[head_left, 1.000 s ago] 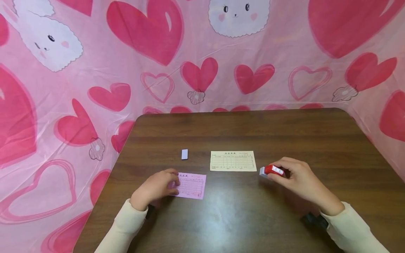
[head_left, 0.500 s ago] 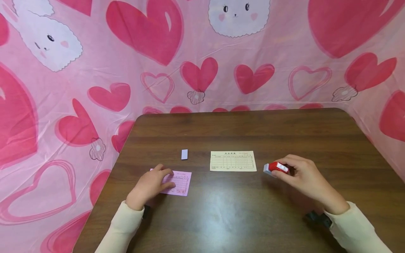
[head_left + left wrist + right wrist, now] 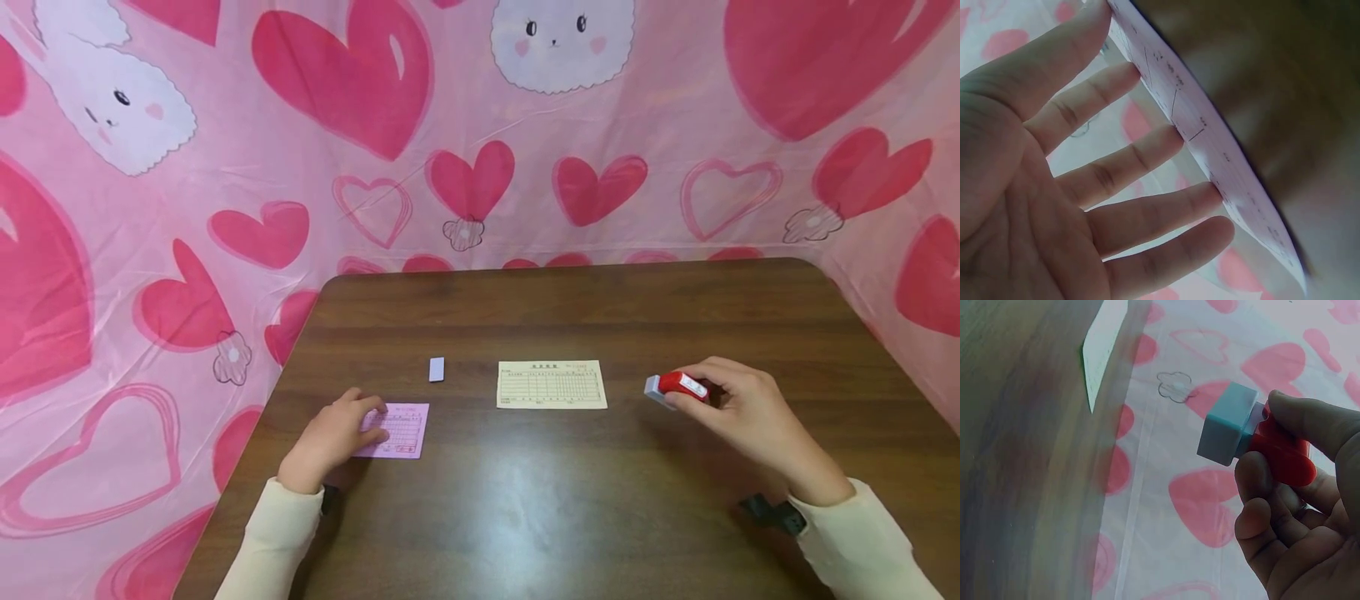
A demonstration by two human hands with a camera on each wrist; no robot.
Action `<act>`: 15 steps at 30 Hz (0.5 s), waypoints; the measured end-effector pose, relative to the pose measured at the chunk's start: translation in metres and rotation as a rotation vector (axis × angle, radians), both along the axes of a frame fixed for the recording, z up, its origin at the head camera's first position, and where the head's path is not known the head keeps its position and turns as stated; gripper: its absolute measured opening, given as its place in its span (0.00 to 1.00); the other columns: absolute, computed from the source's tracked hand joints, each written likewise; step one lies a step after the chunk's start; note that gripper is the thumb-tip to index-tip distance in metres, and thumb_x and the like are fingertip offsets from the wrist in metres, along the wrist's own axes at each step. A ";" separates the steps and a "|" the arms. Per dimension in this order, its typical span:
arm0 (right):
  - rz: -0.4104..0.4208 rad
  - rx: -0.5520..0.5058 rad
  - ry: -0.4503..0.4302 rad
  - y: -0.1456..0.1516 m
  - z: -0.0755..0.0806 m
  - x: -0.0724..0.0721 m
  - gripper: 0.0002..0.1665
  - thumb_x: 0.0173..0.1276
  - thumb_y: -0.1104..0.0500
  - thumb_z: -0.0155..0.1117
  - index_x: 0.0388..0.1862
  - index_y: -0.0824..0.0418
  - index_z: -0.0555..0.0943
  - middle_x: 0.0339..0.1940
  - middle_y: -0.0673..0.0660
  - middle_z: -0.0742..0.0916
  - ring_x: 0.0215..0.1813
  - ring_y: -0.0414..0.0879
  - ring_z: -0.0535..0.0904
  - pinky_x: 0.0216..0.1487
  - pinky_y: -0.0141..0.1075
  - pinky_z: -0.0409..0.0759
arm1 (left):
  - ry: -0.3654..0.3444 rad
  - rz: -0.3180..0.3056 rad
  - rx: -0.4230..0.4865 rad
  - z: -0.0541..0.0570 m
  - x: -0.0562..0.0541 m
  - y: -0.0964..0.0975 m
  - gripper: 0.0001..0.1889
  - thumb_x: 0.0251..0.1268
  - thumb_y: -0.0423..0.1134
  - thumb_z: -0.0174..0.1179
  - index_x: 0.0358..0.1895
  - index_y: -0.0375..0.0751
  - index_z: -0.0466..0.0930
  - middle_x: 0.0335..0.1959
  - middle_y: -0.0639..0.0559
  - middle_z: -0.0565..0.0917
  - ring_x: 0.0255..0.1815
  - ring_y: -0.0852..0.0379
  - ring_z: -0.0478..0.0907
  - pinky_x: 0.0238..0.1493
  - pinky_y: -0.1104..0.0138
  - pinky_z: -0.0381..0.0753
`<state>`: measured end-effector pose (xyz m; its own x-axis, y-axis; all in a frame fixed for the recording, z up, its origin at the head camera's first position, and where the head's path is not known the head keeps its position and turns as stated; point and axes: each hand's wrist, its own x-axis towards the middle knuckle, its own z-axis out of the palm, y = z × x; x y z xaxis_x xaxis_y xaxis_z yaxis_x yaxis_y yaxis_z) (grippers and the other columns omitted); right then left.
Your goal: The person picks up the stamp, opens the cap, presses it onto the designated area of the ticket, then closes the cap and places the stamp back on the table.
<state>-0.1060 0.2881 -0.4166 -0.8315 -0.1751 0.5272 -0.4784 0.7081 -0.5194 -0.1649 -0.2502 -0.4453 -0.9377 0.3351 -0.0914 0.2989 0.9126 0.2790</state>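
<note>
On the left of the table, my left hand (image 3: 330,435) rests its spread fingertips on a pink receipt slip (image 3: 409,423). The left wrist view has its fingers (image 3: 1124,165) nearly straight, tips against the slip's printed face. A red mark shows near the slip's lower right corner. My right hand (image 3: 750,410) pinches a red stamp (image 3: 684,386) between thumb and fingers, held above the table at the right. From the right wrist, the stamp's pale grey block end (image 3: 1227,425) points away from the palm. A pale yellow receipt slip (image 3: 551,385) lies flat between the hands.
A small whitish rectangular piece (image 3: 437,369) lies beyond the pink slip. The brown wooden table (image 3: 570,308) ends at the back against a pink cloth (image 3: 525,225) with hearts and rabbit faces, which also hangs at both sides.
My left hand has slid the pink slip leftward across the table, away from the yellow one. The right hand has drifted right with the stamp. The yellow slip has stayed put.
</note>
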 end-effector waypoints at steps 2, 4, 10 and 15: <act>-0.004 -0.005 0.006 0.002 0.001 0.000 0.21 0.46 0.68 0.88 0.38 0.54 0.89 0.31 0.42 0.84 0.29 0.35 0.73 0.30 0.23 0.70 | -0.012 0.006 0.001 0.000 0.000 -0.003 0.18 0.60 0.42 0.78 0.51 0.44 0.87 0.48 0.42 0.82 0.42 0.43 0.83 0.48 0.43 0.86; -0.011 -0.009 0.011 0.003 0.002 0.001 0.21 0.46 0.69 0.88 0.38 0.54 0.89 0.31 0.42 0.84 0.29 0.35 0.73 0.30 0.23 0.70 | -0.020 0.011 -0.001 0.000 -0.001 -0.005 0.18 0.60 0.42 0.78 0.52 0.44 0.87 0.48 0.41 0.82 0.43 0.42 0.84 0.49 0.43 0.85; -0.037 -0.010 0.004 0.007 0.004 0.003 0.22 0.46 0.69 0.88 0.40 0.54 0.89 0.30 0.42 0.84 0.29 0.36 0.72 0.29 0.23 0.70 | -0.025 0.010 0.000 0.002 -0.002 -0.007 0.18 0.60 0.42 0.78 0.52 0.43 0.87 0.48 0.41 0.82 0.43 0.41 0.83 0.49 0.42 0.85; -0.044 -0.007 0.001 0.009 0.005 0.004 0.22 0.47 0.68 0.88 0.40 0.55 0.90 0.30 0.43 0.83 0.28 0.36 0.72 0.28 0.24 0.70 | -0.008 0.011 0.011 0.003 -0.001 -0.008 0.17 0.60 0.41 0.78 0.51 0.42 0.88 0.47 0.42 0.82 0.43 0.42 0.83 0.49 0.43 0.85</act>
<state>-0.1022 0.2971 -0.4112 -0.8378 -0.1346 0.5292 -0.4475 0.7245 -0.5242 -0.1662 -0.2585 -0.4421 -0.9405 0.3262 -0.0953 0.2870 0.9125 0.2915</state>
